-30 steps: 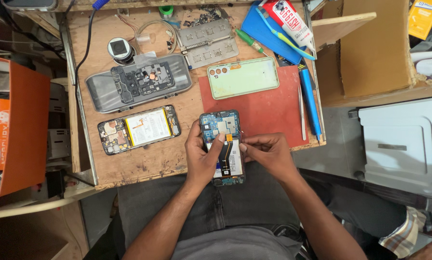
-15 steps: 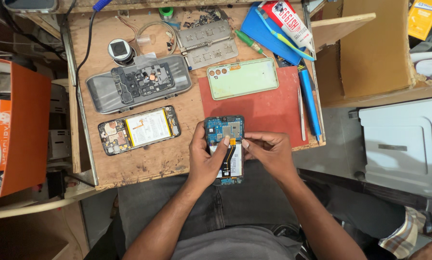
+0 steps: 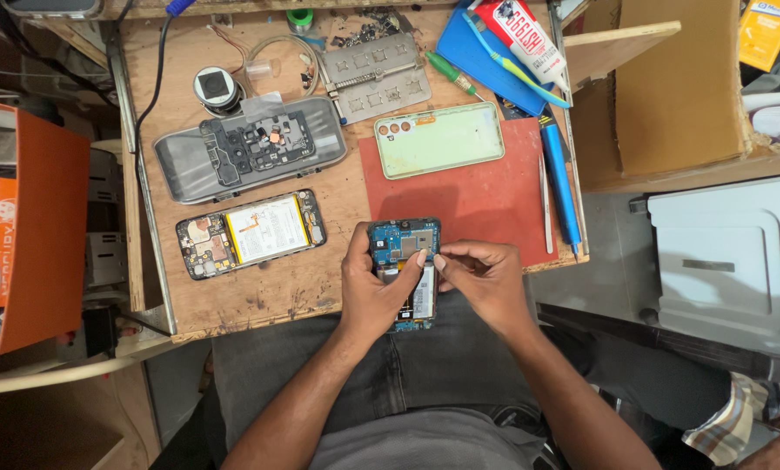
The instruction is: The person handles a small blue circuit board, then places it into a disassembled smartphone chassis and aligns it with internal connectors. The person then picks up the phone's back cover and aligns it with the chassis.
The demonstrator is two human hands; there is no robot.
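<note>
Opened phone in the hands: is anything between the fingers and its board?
Nothing visible. The left hand grips the opened phone from its side, and the right hand has its fingers directly at the exposed middle, above the table edge.

We count three opened phones: one in hand at six o'clock [image 3: 405, 252], one lying at nine o'clock [image 3: 251, 232], and one dark gutted shell at ten o'clock [image 3: 249, 150]. We see one pale green back cover [image 3: 439, 139] near the centre, one red mat [image 3: 477, 196], one blue toothbrush [image 3: 516, 59] at one o'clock, and two hands [image 3: 374, 283] [image 3: 485, 277].
</note>
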